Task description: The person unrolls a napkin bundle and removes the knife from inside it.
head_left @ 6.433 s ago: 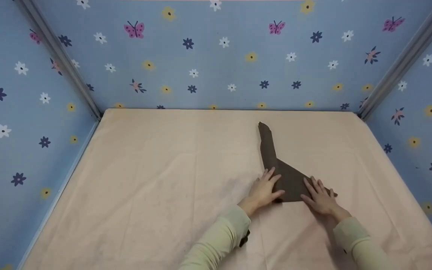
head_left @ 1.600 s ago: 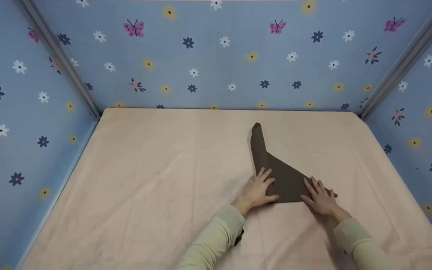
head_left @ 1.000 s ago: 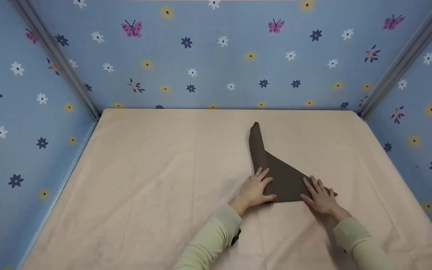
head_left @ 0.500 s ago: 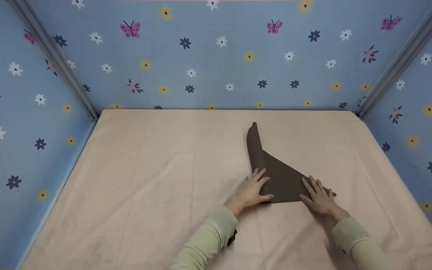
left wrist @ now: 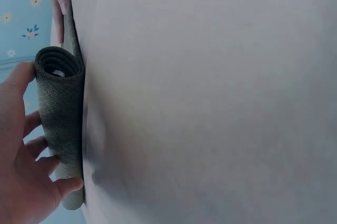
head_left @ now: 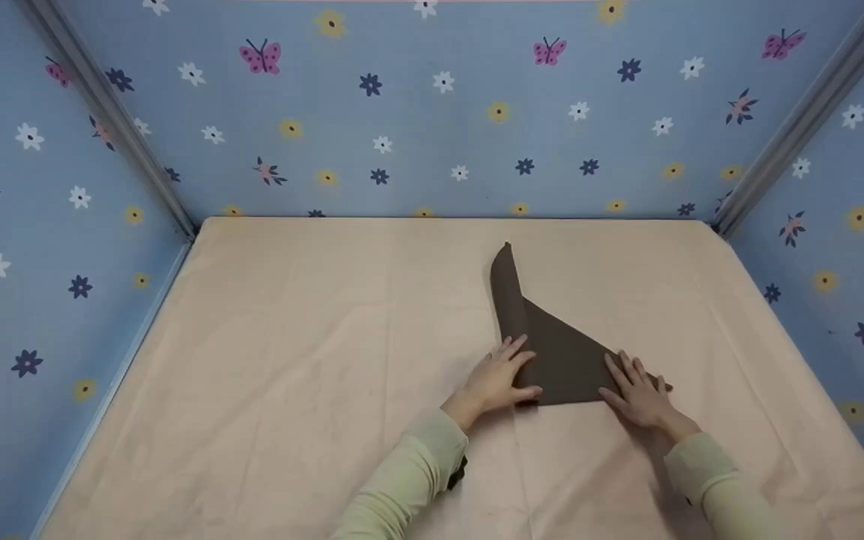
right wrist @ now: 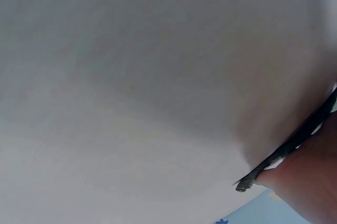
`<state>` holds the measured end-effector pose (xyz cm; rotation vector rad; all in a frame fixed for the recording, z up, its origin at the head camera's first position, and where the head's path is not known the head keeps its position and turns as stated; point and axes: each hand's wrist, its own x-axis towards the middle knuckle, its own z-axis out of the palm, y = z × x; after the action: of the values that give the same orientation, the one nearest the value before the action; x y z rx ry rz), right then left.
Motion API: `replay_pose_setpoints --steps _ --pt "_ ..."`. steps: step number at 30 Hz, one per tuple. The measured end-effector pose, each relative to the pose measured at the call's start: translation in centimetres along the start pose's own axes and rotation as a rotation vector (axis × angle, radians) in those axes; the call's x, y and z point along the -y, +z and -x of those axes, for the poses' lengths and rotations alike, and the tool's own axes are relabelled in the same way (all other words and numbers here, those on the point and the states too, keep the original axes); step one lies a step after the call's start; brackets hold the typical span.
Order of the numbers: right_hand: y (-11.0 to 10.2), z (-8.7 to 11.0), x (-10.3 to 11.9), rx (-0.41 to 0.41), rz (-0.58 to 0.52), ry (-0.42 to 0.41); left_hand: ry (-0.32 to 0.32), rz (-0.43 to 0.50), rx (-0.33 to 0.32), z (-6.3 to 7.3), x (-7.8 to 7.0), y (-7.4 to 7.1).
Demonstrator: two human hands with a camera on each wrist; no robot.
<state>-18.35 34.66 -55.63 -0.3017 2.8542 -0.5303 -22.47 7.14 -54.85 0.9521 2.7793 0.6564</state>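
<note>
Mat (head_left: 567, 356) on tablecloth (head_left: 267, 360), wall (head_left: 432, 109) behind, posts (head_left: 117, 116) either side

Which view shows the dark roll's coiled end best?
Left wrist: the coiled end faces the camera, layers visible. Head: the roll from above, spiral unreadable. Right wrist: only the unrolled part, edge-on.

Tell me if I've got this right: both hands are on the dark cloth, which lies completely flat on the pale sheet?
Not quite: the dark cloth isn't completely flat. Under the left hand it is wound into a roll; the left wrist view shows the coiled end. Both hands are indeed on it, and it does lie on the pale sheet.
</note>
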Motion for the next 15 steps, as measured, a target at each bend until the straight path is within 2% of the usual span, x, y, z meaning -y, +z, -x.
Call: replay_pose_setpoints --steps 15 --pt "0.03 -0.06 -0.04 0.003 -0.002 0.005 -0.009 0.036 0.021 0.41 0.34 -0.5"
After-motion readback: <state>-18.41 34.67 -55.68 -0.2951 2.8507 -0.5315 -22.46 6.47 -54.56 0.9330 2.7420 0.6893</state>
